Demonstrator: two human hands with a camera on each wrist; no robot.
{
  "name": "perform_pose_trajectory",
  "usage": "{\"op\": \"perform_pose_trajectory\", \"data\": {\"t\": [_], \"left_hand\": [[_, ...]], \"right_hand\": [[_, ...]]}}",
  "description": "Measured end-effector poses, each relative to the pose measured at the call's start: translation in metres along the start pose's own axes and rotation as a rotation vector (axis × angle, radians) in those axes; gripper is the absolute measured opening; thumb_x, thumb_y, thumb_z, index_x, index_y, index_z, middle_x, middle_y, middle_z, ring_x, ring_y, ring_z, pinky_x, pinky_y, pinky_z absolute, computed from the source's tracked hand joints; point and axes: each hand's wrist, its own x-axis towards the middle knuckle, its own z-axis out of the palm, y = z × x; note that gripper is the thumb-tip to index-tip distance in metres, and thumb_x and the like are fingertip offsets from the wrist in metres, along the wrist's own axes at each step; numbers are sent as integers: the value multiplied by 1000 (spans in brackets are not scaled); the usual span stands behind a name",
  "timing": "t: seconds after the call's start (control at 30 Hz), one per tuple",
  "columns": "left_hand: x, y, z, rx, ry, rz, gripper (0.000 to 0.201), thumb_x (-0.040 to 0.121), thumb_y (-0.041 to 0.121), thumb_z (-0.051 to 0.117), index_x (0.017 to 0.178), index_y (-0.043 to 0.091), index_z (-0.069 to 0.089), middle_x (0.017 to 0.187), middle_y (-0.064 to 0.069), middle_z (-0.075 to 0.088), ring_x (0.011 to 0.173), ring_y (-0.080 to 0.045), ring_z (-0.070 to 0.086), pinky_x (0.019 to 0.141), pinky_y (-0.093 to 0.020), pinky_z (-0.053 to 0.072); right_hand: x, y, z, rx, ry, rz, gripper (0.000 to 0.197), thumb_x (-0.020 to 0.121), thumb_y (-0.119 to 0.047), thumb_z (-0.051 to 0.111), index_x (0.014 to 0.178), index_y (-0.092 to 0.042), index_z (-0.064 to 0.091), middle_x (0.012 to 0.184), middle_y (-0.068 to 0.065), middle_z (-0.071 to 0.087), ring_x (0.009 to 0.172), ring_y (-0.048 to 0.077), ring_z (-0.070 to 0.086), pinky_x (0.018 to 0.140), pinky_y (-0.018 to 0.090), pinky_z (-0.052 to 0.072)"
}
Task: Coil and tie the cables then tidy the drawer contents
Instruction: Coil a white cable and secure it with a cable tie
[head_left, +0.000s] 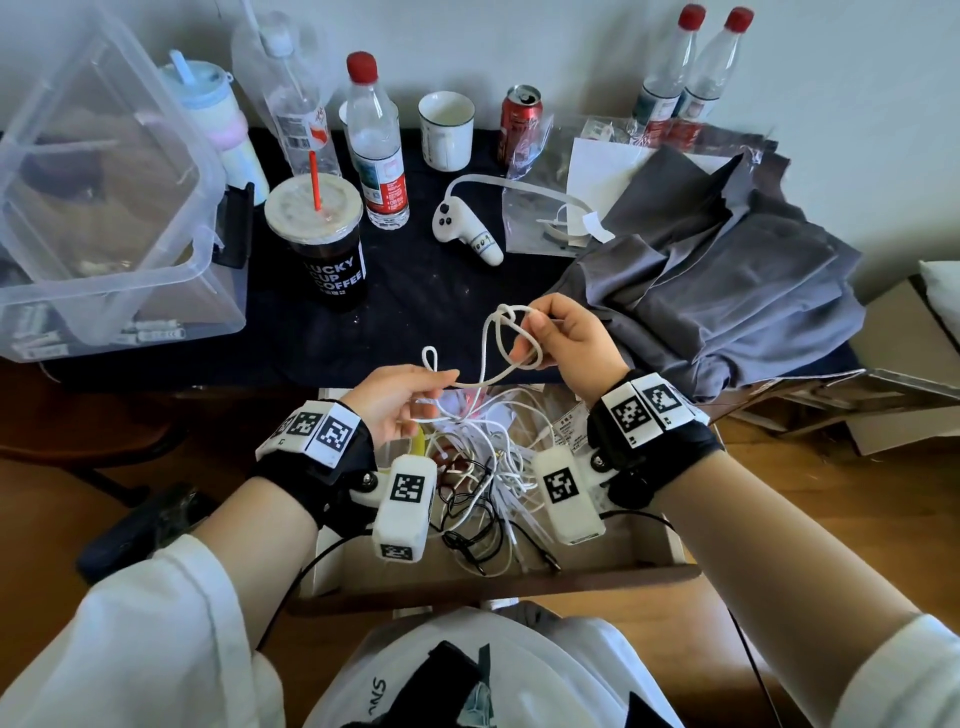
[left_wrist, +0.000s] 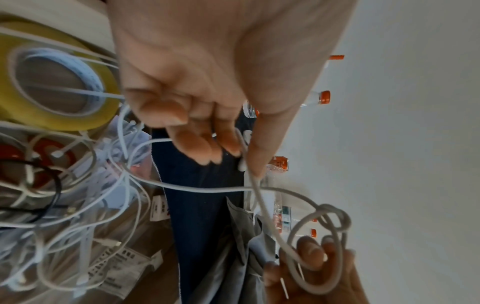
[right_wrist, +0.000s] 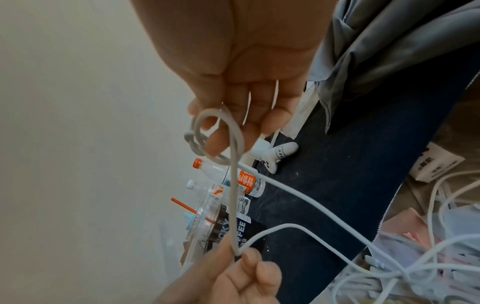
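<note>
Above the open drawer (head_left: 660, 540), the left hand (head_left: 400, 400) pinches a white cable (head_left: 485, 358) taut while the right hand (head_left: 569, 338) grips its loose loops, seemingly forming a knot.

White sleeves (head_left: 156, 623), black wrist straps (head_left: 322, 467), white tagged camera blocks (head_left: 405, 499)
</note>
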Motion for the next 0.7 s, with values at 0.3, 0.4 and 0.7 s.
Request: {"op": "perform_pose_trajectory", "data": {"t": [0.3, 0.4, 0.7], "left_hand": [[-6, 27, 9, 268, -125, 455, 45, 86, 11, 65, 127, 22, 53, 133, 4, 54, 125, -4, 47, 103, -21, 39], [-9, 29, 17, 221, -134, 490, 27, 91, 13, 58, 117, 19, 59, 115, 1, 64, 102, 0, 59, 85, -11, 47], [-12, 23, 24, 217, -116, 477, 5, 87, 11, 62, 84, 13, 61, 92, -11, 61, 91, -19, 56, 93, -33, 43]], "right_hand": [[0, -9, 9, 18, -52, 24, 25, 101, -11, 32, 80, -14, 45, 51, -3, 64, 47, 7, 60, 49, 19, 46], [0, -10, 10, 32, -38, 41, 25, 102, -13, 32, 80, -13, 46, 52, -1, 64, 46, 11, 61, 46, 19, 48], [-1, -5, 2, 75, 7, 115, 15, 90, -4, 56, 78, -11, 54, 46, -7, 55, 45, 5, 56, 53, 20, 50]]}}
